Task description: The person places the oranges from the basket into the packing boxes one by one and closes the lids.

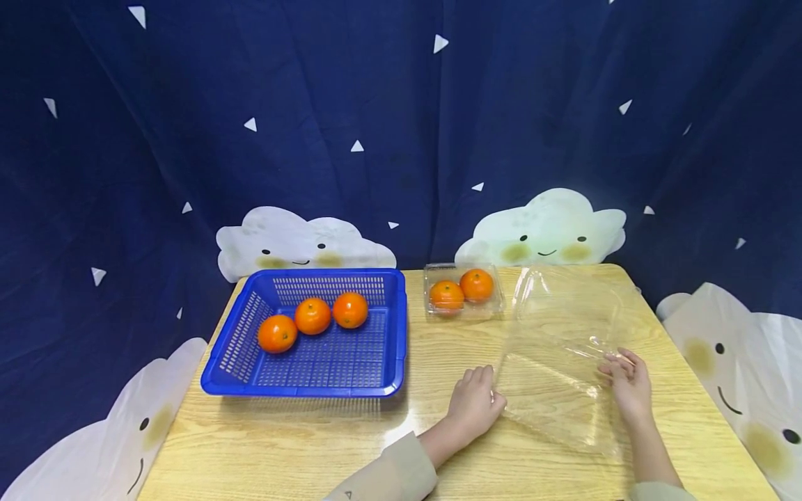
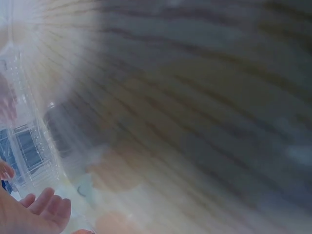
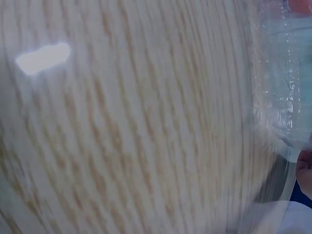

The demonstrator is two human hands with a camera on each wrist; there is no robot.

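Note:
Between my two hands is a clear plastic clamshell box [image 1: 557, 376], its lid raised at the far side. My left hand [image 1: 474, 402] grips its left edge with curled fingers. On the opposite side, my right hand [image 1: 628, 386] pinches the right edge. In the left wrist view, the left hand [image 2: 41, 214] shows low beside the ridged plastic box [image 2: 36, 141]. Only part of the right hand [image 3: 305, 173] enters the right wrist view, below the clear plastic [image 3: 287, 87].
A blue plastic basket [image 1: 326, 391] on the left holds three oranges [image 1: 313, 316]. Behind my left hand, a smaller clear box [image 1: 489, 311] contains two oranges [image 1: 477, 285]. Everything stands on a wooden table [image 1: 301, 445], with a dark blue curtain [image 1: 313, 83] behind it.

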